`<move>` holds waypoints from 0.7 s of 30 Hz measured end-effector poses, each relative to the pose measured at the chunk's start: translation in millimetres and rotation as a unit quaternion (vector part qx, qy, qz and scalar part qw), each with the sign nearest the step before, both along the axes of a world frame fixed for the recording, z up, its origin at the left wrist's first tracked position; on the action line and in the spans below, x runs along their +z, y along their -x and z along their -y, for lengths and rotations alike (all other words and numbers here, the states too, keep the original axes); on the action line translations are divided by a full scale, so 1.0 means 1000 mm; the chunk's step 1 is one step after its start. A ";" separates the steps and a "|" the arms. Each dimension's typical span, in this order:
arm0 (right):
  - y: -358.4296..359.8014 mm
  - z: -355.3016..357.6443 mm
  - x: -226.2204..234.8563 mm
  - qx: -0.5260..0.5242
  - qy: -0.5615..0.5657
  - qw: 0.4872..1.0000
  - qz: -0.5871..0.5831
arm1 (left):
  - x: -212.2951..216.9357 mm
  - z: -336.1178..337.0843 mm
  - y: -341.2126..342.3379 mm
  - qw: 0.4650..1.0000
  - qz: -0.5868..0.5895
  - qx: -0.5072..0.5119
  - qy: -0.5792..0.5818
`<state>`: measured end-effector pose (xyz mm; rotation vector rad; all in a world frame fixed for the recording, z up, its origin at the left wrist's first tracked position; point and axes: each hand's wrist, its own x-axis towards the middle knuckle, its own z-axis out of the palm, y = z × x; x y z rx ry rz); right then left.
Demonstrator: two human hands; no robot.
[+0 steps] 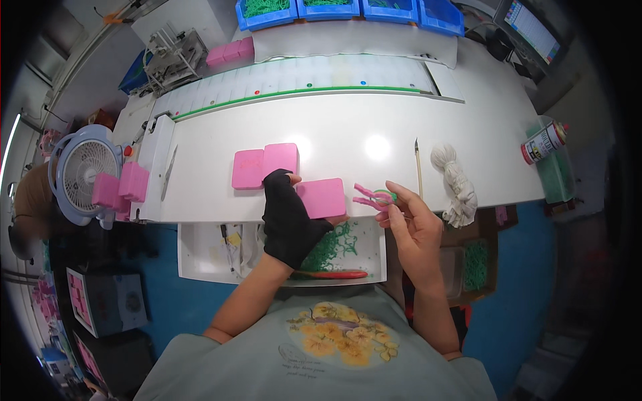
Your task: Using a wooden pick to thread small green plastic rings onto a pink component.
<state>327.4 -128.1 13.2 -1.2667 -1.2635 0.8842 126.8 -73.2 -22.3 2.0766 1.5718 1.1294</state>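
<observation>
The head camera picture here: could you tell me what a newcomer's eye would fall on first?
Probably the bright pink blocks on the white table, with another pink block at the near edge under the left hand, which wears a black fingerless glove. Just right of it, the bare right hand pinches a small pink and green piece. A pile of green bits lies in the open drawer below the table edge.
</observation>
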 end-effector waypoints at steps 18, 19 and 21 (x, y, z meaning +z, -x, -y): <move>0.019 0.014 0.002 0.039 -0.146 0.956 0.251 | 0.026 0.020 0.003 0.979 0.063 -0.193 -0.012; 0.020 0.014 0.002 0.050 -0.148 0.957 0.245 | 0.026 0.020 0.002 0.970 0.098 -0.223 0.009; 0.022 0.014 0.000 0.052 -0.153 0.956 0.245 | 0.030 0.023 0.001 0.965 0.122 -0.226 0.045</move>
